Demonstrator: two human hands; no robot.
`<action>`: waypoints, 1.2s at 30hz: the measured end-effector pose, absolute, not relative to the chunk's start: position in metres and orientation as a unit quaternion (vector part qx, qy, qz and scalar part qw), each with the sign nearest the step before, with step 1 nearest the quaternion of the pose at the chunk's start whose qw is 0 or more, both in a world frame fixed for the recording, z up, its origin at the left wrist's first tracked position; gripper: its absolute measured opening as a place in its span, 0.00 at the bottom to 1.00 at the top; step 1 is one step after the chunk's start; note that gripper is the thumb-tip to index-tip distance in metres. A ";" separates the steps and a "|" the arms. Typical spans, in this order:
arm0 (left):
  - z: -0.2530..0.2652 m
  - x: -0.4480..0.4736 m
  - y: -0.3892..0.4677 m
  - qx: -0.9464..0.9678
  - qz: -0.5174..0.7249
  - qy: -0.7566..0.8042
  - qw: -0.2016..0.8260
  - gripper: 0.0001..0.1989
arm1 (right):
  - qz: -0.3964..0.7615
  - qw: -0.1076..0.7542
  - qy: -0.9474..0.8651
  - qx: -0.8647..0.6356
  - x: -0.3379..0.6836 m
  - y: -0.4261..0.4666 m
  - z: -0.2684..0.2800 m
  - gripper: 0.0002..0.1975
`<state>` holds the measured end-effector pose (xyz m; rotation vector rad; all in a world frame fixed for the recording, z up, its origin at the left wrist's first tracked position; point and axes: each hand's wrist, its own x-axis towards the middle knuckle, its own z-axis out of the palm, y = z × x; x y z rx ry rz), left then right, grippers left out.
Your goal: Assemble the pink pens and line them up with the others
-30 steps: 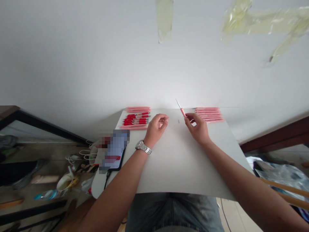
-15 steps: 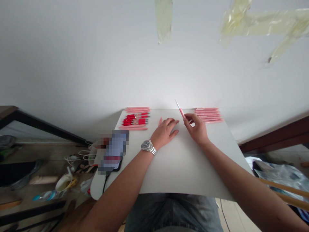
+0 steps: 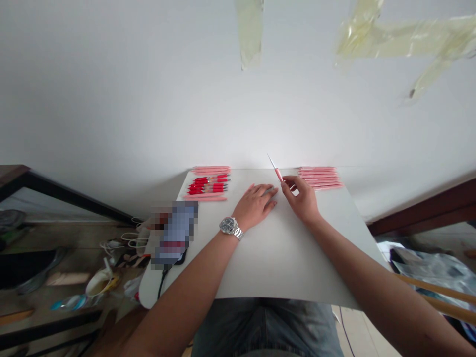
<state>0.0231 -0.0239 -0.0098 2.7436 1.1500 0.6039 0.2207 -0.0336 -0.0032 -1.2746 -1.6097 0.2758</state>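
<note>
White wall (image 3: 148,94) rises behind a pale counter (image 3: 293,263), with strips of yellowish tape (image 3: 250,37) stuck to it. Above the counter's far half, the right hand (image 3: 302,199) has its fingers closed around the lower end of a pink pen part (image 3: 278,175), whose thin, pale shaft points up and to the left. Just beside it, the left hand (image 3: 256,206) lies palm down at the counter, fingers slightly spread; I cannot tell whether they hold anything underneath. A metal watch (image 3: 230,226) circles that wrist. Near the right hand, a row of pink pens (image 3: 320,177) lies by the wall. On the left, red pens (image 3: 208,184) lie between two groups of pink pieces (image 3: 211,169), with a blurred-out phone (image 3: 174,233) nearer the person.
</note>
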 end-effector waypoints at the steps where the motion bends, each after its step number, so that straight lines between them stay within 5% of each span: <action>1: -0.010 0.023 -0.024 0.902 0.200 0.378 0.054 0.23 | 0.115 0.510 -0.668 -0.529 0.221 -0.034 -0.003 0.09; 36: 0.010 0.007 -0.019 0.860 0.222 0.459 0.016 0.06 | 0.126 0.502 -0.667 -0.536 0.221 -0.036 0.000 0.10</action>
